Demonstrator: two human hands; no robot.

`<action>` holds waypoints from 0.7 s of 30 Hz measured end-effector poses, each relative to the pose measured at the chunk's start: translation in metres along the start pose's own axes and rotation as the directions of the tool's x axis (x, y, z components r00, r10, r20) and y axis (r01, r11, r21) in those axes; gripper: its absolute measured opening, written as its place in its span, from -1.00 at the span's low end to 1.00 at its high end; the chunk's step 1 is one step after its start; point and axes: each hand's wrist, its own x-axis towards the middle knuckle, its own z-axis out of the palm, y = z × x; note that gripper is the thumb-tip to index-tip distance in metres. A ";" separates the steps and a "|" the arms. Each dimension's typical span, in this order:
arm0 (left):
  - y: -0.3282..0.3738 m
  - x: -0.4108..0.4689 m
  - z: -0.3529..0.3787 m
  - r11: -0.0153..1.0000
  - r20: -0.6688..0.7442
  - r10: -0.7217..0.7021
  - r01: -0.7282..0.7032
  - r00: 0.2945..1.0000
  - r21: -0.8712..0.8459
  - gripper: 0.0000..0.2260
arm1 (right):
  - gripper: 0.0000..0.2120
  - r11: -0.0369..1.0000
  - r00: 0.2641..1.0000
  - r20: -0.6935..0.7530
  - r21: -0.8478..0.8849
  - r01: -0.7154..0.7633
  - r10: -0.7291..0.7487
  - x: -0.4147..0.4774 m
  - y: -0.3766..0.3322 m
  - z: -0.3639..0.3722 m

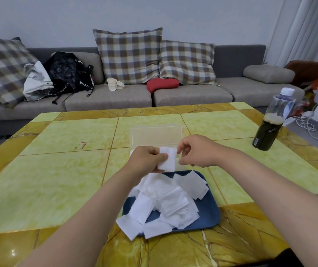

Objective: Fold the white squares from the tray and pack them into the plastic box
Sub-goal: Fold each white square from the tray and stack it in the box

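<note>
One white square (166,159) held up between both hands, mid-fold.
The left hand (146,160) grips its left side and the right hand (196,151) pinches its right edge, above the tray (209,212) at the table's (62,182) near edge. The open plastic box (155,134) lies just beyond, probably to keep the reach short. Loose squares (164,201) overhang the tray's near rim, and the bottle (267,132) stands well apart.
</note>
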 end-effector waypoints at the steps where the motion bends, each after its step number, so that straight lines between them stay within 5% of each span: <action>1: -0.001 0.001 -0.002 1.000 -0.030 0.002 -0.002 1.000 -0.004 -0.88 | -0.83 0.999 1.000 0.024 -0.044 -0.007 0.008 0.000 0.006 0.001; 7: -0.004 0.003 -0.005 1.000 -0.073 0.001 0.000 0.997 0.010 -0.89 | -0.69 0.957 0.963 0.266 -0.288 0.044 0.035 -0.009 0.024 0.016; 13: -0.005 0.004 -0.001 1.000 -0.053 0.016 -0.015 0.998 0.023 -0.91 | -0.59 0.920 0.959 0.282 -0.381 0.089 0.024 -0.013 0.025 0.022; 17: -0.005 0.004 -0.001 1.000 -0.060 0.013 -0.011 0.998 0.025 -0.90 | -0.80 0.955 0.971 0.238 -0.290 0.068 0.003 -0.013 0.026 0.015; 21: -0.005 0.005 -0.001 1.000 -0.070 -0.001 0.001 0.998 0.010 -0.88 | -0.92 0.999 0.987 0.155 0.013 0.033 -0.034 -0.011 0.022 0.002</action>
